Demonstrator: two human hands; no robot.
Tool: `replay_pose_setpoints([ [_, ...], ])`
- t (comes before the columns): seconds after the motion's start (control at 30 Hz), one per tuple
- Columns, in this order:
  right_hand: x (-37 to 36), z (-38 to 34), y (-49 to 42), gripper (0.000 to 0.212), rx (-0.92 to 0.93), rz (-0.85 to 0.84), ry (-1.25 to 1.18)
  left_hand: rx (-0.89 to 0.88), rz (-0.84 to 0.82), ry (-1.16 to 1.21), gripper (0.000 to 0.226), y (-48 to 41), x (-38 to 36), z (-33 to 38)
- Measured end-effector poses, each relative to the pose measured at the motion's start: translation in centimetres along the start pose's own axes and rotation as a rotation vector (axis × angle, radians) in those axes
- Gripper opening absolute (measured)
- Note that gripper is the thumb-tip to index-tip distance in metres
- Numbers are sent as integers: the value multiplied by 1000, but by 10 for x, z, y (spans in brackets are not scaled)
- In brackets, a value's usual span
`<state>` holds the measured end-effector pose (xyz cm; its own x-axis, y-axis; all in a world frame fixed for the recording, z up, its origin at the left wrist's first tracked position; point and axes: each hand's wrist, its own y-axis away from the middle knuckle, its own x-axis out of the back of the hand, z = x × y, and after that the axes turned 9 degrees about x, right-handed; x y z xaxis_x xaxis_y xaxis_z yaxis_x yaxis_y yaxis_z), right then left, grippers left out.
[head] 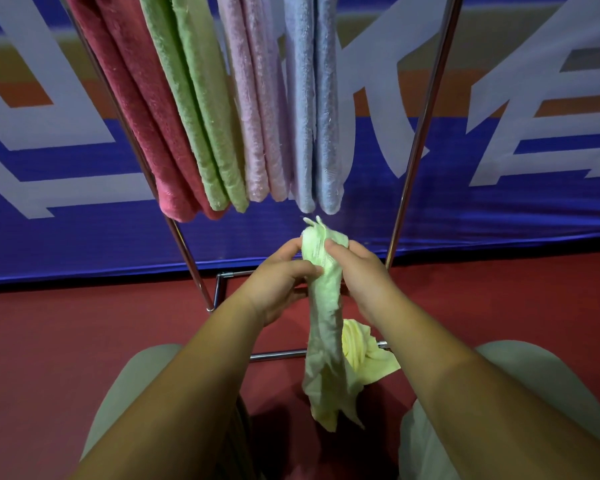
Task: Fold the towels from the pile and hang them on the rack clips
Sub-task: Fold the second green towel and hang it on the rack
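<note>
Reaches fwd w/ both bare forearms, converging at centre. Grips upper end of light-green towel (326, 306) w/ L hand (278, 282) & R hand (361, 271), one each side, fingers curled, close together.

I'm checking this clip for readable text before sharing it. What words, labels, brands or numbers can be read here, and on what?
Nothing here can be read.
Banner: only big pale strokes of large characters, cut off by the frame and the hanging towels; no whole character reads.
Pale green towel, gripped by the left hand and right hand: no label or print shows.
</note>
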<state>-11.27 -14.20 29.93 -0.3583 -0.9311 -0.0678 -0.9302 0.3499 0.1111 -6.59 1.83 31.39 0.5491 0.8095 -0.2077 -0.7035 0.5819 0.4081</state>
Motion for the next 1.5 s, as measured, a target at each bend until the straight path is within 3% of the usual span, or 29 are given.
replay_pose_setpoints([
  [0.1,0,-1,0,13,91,32,-9,-7,44,-41,40,-2,0,0],
  [0.27,1,1,1,19,187,40,99,-190,389,-90,29,-10,1,-1],
  [0.5,-6,2,1,23,148,-48,152,-236,228,-59,30,-1,2,6],
  [0.63,-7,-2,2,25,110,-66,245,-235,265,-122,22,-1,2,2],
  [0.8,-10,-6,0,43,-23,-43,34,-276,254,-158,18,-2,5,4],
  [0.9,-5,-8,-3,57,-3,-21,-15,-265,248,-170,18,2,4,5],
  [1.07,1,-10,0,48,97,-11,65,-219,203,-160,23,5,3,6],
  [1.17,10,-11,-1,49,220,-53,337,-237,179,-185,24,4,4,7],
  [1.27,17,-15,-3,25,194,-125,586,-273,185,-197,23,6,4,10],
  [1.37,24,-18,-6,4,110,-179,626,-300,188,-150,18,9,4,15],
  [1.5,29,-25,-3,23,157,-105,523,-330,207,-78,19,17,4,32],
])
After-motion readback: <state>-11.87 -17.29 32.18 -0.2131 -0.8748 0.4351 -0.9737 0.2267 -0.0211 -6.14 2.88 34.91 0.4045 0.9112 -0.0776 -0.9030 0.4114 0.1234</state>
